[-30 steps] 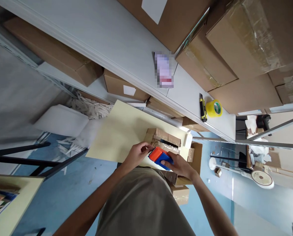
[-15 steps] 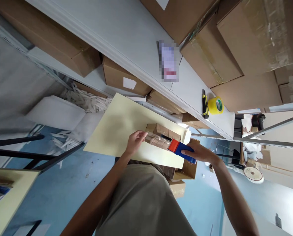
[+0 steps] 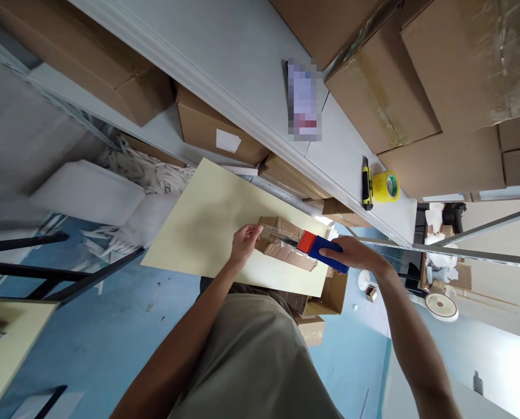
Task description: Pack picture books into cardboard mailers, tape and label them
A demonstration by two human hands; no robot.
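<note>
Here, seen from above, a person's right hand (image 3: 351, 256) is clamped around a red-and-blue handheld tape dispenser (image 3: 319, 248), held at the right end of a small brown cardboard box (image 3: 286, 244). The left hand (image 3: 244, 243) is pressed against the box's opposite end, fingers curled on its edge; whether they pinch the clear tape there cannot be told. A shiny strip of clear packing tape (image 3: 281, 237) runs along the box top between the two hands. The box lies on a pale yellow rectangular tabletop (image 3: 207, 227), near its right edge and just in front of the person's grey-green shirt (image 3: 251, 361). Behind the tabletop, a grey metal shelf (image 3: 225, 64) carries large brown cartons (image 3: 417, 75), and on it, well apart from the hands, a yellow-and-black utility knife (image 3: 366, 184) lies just beside a yellow roll of tape (image 3: 386, 186). An open cardboard carton (image 3: 333, 294) sits on the blue floor (image 3: 111, 314) below the tabletop's right edge.
</note>
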